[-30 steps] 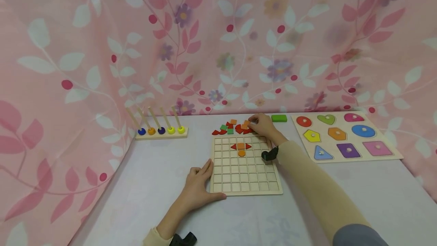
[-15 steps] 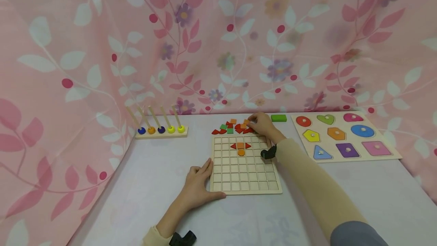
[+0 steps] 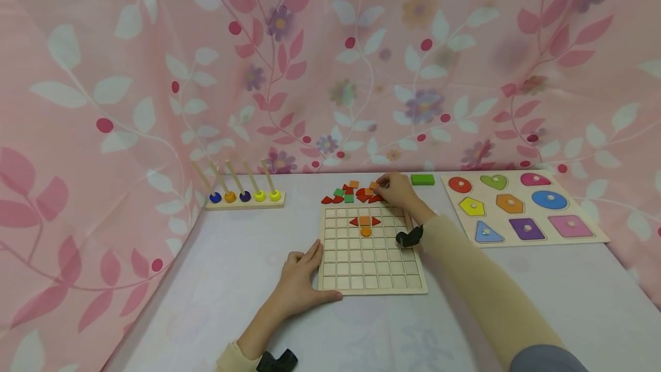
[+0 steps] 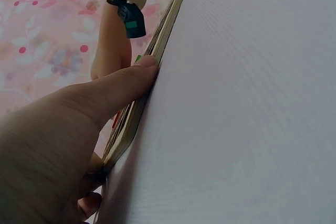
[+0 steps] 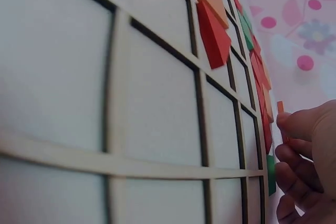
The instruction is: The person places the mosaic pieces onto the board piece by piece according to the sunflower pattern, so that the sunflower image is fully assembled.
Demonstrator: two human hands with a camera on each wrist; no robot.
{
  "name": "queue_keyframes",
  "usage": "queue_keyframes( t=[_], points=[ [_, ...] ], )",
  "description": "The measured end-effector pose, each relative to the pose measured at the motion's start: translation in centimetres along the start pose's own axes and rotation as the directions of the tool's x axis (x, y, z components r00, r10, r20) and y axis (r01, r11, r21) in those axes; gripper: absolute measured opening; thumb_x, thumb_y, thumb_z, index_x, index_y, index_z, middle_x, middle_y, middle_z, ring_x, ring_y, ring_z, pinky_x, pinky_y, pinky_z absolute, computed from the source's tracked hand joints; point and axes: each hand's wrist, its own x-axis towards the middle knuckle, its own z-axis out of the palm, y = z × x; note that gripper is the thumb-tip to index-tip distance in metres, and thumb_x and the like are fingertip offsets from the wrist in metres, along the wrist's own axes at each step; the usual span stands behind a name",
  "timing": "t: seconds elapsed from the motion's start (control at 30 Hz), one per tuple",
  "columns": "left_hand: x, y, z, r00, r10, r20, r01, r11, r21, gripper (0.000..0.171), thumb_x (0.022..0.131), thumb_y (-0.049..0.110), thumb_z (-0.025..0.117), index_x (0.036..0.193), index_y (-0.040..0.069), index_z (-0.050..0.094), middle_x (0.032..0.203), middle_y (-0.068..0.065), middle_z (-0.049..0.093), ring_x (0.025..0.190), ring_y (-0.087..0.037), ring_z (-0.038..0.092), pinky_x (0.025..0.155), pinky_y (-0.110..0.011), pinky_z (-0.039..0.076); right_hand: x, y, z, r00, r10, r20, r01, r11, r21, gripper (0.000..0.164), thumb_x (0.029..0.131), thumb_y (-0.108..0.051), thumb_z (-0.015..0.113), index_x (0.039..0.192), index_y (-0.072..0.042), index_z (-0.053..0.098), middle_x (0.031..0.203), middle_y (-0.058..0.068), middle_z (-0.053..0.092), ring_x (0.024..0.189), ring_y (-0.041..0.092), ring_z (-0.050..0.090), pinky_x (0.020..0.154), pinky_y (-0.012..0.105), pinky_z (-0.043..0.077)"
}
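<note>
In the head view, a wooden grid board (image 3: 369,263) lies on the table. An orange square (image 3: 364,221) sits in its upper part between two small red triangles, with an orange disc (image 3: 366,232) just below. My left hand (image 3: 298,286) rests at the board's lower left corner, fingers along the left side and thumb along the near edge. Beyond the far edge, my right hand (image 3: 400,190) pinches a thin orange piece (image 5: 280,107) between thumb and fingers. Loose red, green and orange pieces (image 3: 349,192) lie beside it. The right fingertips are partly hidden in the head view.
A peg stand (image 3: 245,204) with coloured beads stands at the back left. A green block (image 3: 422,179) lies behind the right hand. On the right is a shape puzzle board (image 3: 527,205) with knobbed pieces. A pink floral curtain (image 3: 330,73) hangs behind the table.
The right hand has stayed among the loose pieces, with small finger movements; an orange piece at its fingertips has shifted slightly away from the others. The left hand and board look unmoved.
</note>
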Motion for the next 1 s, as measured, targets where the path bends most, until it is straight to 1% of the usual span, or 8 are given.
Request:
queue_keyframes(
  t=[0.17,0.3,0.4,0.57,0.67,0.8,0.9,1.0],
  points=[
    [0.0,0.0,0.0,1.000,0.005,0.007,-0.005,1.000,0.013,0.124,0.073,0.071,0.087,0.166,0.009,0.034,0.176,-0.003,0.025,0.119,-0.024,0.036,0.094,-0.042,0.036,-1.4,-0.2,0.5,1.000,-0.004,-0.023,0.005,0.998,0.060,0.031,0.102,-0.018,0.072,0.123,0.005,0.074,0.110,0.021,0.075,0.095,0.031,0.068,0.086,0.046,0.056],
    [-0.1,0.0,0.0,1.000,0.002,0.010,-0.002,1.000,0.020,0.124,0.073,0.071,0.087,0.166,0.008,0.034,0.176,-0.004,0.025,0.118,-0.023,0.036,0.095,-0.042,0.036,-2.6,-0.9,0.9,0.999,-0.006,-0.049,0.011,0.993,0.115,0.030,0.101,-0.018,0.073,0.123,0.002,0.075,0.107,0.018,0.075,0.090,0.028,0.065,0.080,0.041,0.054],
    [0.0,0.1,-0.1,1.000,0.000,0.010,0.000,1.000,0.014,0.124,0.073,0.072,0.086,0.166,0.009,0.034,0.176,-0.003,0.025,0.118,-0.023,0.036,0.094,-0.041,0.037,-3.6,-1.7,1.2,0.997,-0.028,-0.074,0.039,0.988,0.150,0.031,0.100,-0.018,0.075,0.124,0.002,0.075,0.106,0.017,0.075,0.090,0.028,0.064,0.080,0.040,0.052],
    [0.0,0.1,-0.2,1.000,0.002,0.006,-0.002,1.000,0.005,0.124,0.073,0.072,0.086,0.166,0.009,0.034,0.176,-0.002,0.025,0.118,-0.022,0.036,0.093,-0.040,0.038,-5.4,-3.3,1.9,0.992,-0.098,-0.083,0.112,0.977,0.181,0.029,0.098,-0.018,0.077,0.120,0.001,0.076,0.108,0.015,0.076,0.092,0.028,0.066,0.079,0.039,0.054],
    [0.0,0.1,-0.2,1.000,0.000,0.010,0.000,1.000,0.003,0.124,0.073,0.072,0.087,0.166,0.009,0.034,0.176,-0.002,0.026,0.120,-0.024,0.036,0.094,-0.041,0.038,-6.5,-4.0,2.4,0.987,-0.138,-0.077,0.150,0.970,0.189,0.027,0.096,-0.018,0.079,0.117,-0.001,0.077,0.107,0.013,0.076,0.088,0.024,0.065,0.075,0.036,0.053],
    [0.1,0.2,-0.3,1.000,-0.006,0.017,0.006,1.000,0.001,0.123,0.073,0.072,0.086,0.166,0.009,0.034,0.176,-0.002,0.026,0.122,-0.025,0.036,0.094,-0.042,0.039,-7.5,-4.4,2.9,0.982,-0.185,-0.045,0.190,0.962,0.194,0.023,0.096,-0.016,0.079,0.114,-0.002,0.078,0.102,0.009,0.075,0.081,0.019,0.059,0.072,0.030,0.049],
    [0.2,0.2,-0.3,1.000,-0.008,0.018,0.008,1.000,0.003,0.124,0.073,0.072,0.086,0.166,0.009,0.034,0.176,-0.002,0.025,0.122,-0.025,0.036,0.093,-0.042,0.039,-8.1,-4.6,2.9,0.978,-0.208,-0.007,0.206,0.959,0.195,0.022,0.094,-0.014,0.080,0.114,-0.004,0.079,0.101,0.006,0.075,0.083,0.018,0.060,0.075,0.030,0.051],
    [0.2,0.1,-0.2,1.000,-0.011,0.017,0.011,1.000,0.008,0.124,0.073,0.072,0.087,0.166,0.009,0.034,0.176,-0.001,0.025,0.121,-0.025,0.036,0.092,-0.041,0.039,-8.5,-4.6,2.8,0.973,-0.229,0.036,0.218,0.957,0.189,0.023,0.092,-0.014,0.083,0.113,-0.006,0.080,0.105,0.004,0.077,0.091,0.018,0.066,0.083,0.032,0.055]
  ],
)
